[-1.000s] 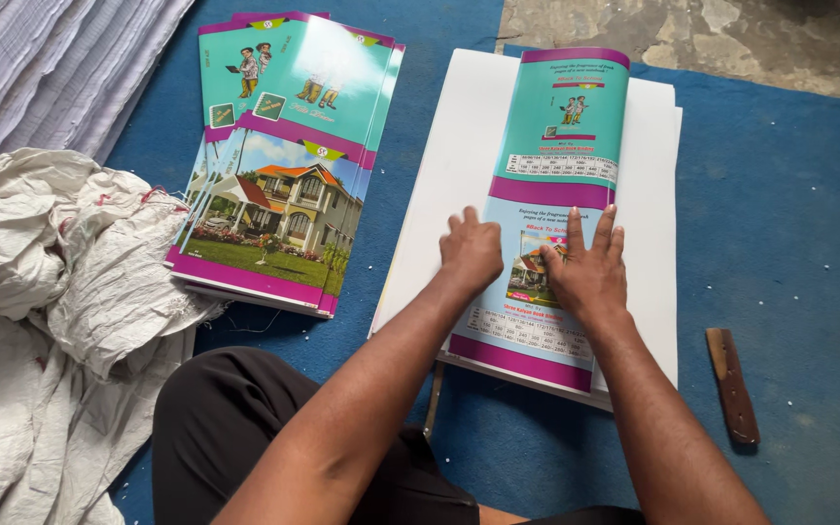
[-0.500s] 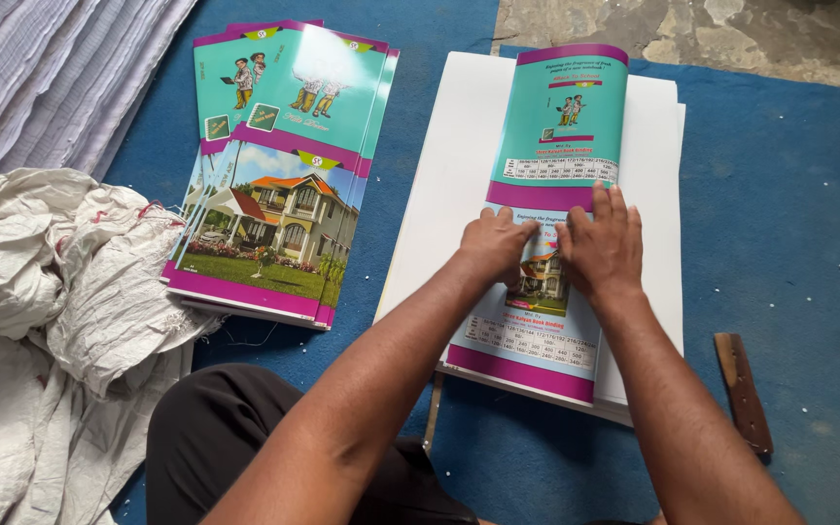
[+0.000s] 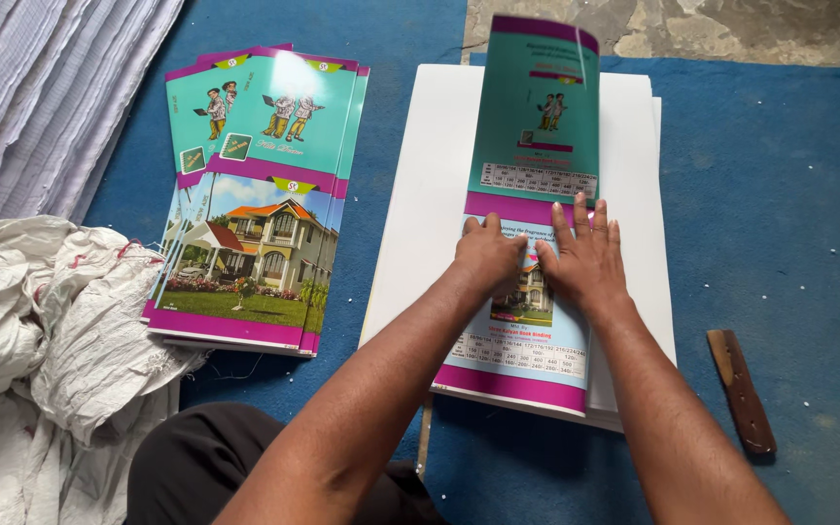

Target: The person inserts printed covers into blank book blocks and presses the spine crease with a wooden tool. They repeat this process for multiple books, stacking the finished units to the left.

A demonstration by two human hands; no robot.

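A printed cover sheet (image 3: 535,209) is laid on the white paper stack (image 3: 430,204). It is pressed at its middle by the left hand (image 3: 489,255), loosely clenched, and the right hand (image 3: 585,258), flat with released fingers; nothing is grasped. Left of the stack a pile of covers (image 3: 255,204) is seen; right of it, a wooden tool (image 3: 742,391).

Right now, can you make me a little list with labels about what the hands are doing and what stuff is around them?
left hand: pressing flat on the printed cover sheet, fingers curled
right hand: flat on the same cover, fingers spread
cover sheet: teal and magenta, lying on a stack of white paper, far edge curling up
left of the stack: pile of matching covers with a house picture
far left: crumpled white sack
right: brown wooden tool on the blue mat
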